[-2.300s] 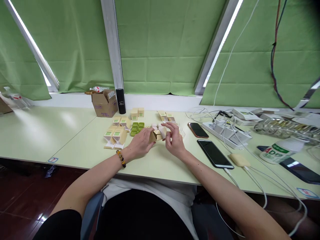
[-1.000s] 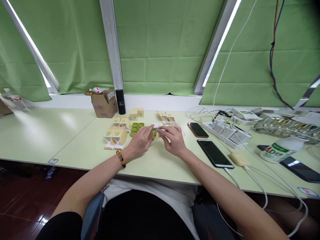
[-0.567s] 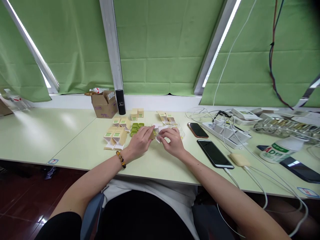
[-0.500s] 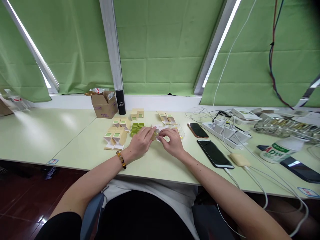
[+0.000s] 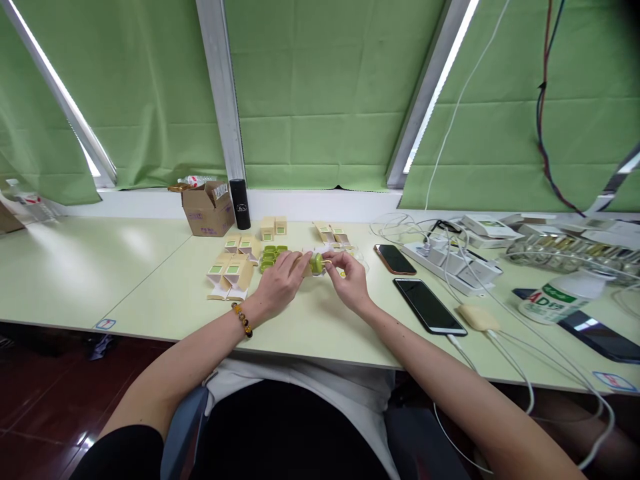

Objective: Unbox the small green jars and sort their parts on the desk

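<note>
My left hand point(image 5: 283, 280) is closed around a small cream paper box point(image 5: 305, 265), mostly hidden by its fingers. A small green piece point(image 5: 317, 263) shows at the box's right end, with a pale strip on its right side. My right hand point(image 5: 349, 279) pinches that strip between thumb and fingertips. Just left of my left hand's fingers stand several small green square cups point(image 5: 273, 253). Clear plastic packaging point(image 5: 361, 261) lies behind my right hand, partly covered by it.
Cream boxes with green windows stand at the left point(image 5: 233, 275), the back point(image 5: 274, 228) and the back right point(image 5: 332, 234). Two phones point(image 5: 429, 307), a power strip point(image 5: 453, 267) with cables and a white bottle point(image 5: 563, 298) lie rightward. A cardboard carton point(image 5: 207, 210) and black cylinder point(image 5: 240, 205) stand behind.
The green piece now shows between my hands at the box's end. My right hand has shifted slightly right, its fingertips now on the pale strip. My left hand stays nearly in place.
</note>
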Motion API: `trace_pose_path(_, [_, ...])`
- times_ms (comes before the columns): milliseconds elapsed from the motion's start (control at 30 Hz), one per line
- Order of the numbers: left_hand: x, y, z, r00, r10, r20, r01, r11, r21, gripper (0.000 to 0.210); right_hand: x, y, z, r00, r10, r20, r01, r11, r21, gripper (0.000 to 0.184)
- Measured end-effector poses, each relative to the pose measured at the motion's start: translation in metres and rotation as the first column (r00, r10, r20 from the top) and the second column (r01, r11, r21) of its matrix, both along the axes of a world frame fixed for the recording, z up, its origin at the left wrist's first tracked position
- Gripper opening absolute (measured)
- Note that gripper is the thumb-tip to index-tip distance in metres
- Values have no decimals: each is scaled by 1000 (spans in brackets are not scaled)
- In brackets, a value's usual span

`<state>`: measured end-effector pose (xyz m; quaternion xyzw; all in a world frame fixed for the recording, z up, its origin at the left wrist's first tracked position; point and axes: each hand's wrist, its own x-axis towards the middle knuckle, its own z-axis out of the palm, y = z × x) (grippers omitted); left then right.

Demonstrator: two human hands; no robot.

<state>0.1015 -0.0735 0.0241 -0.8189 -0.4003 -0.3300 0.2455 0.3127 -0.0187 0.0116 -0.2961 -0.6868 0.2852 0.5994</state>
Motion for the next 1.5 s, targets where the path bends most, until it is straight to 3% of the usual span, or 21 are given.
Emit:
trace_pose_path(233, [-2, 5, -3, 999, -10, 37, 10, 1000, -5, 61, 1, 3, 2, 977, 71, -200, -114, 970, -215, 53])
trace_pose_path(467, [-14, 17, -1, 974, -22, 226, 5, 997, 76, 69, 11, 3, 14, 959, 54, -280, -102, 982, -158, 49])
trace_pose_path(600, [-23, 23, 0, 929, -69, 363, 26, 992, 122, 68, 11, 5, 10, 982, 123, -147, -148, 972, -180, 49])
trace_pose_path(767, [-25, 26, -1, 891, -197, 409, 134, 975, 178, 62, 5, 5, -2, 980, 142, 142, -116, 977, -180, 38])
trace_pose_path(933, [-25, 26, -6, 840, -245, 485, 219, 969, 110, 59, 3, 3, -6, 930, 165, 330, -118, 981, -156, 19])
trace_pose_path(1000, [-23, 25, -7, 780, -258, 570, 284, 958, 45, 58, 3, 2, -5, 913, 152, 379, -102, 984, -149, 14])
trace_pose_path(1100, [-19, 24, -4, 618, -262, 741, 437, 898, -47, 62, 4, 2, -3, 897, 139, 420, -85, 986, -144, 9])
trace_pose_path(1233, [-17, 28, -2, 367, -193, 910, 656, 747, -106, 79, 4, 1, -1, 886, 147, 440, -98, 986, -132, 4])
trace_pose_path(1333, [-18, 33, -4, 208, -74, 975, 769, 629, -116, 90, 5, -1, 1, 888, 158, 432, -120, 986, -115, 5])
trace_pose_path(1500, [-20, 36, -5, 62, 49, 997, 854, 514, -78, 86, 6, -6, 10, 928, 135, 348, -123, 991, -57, 12])
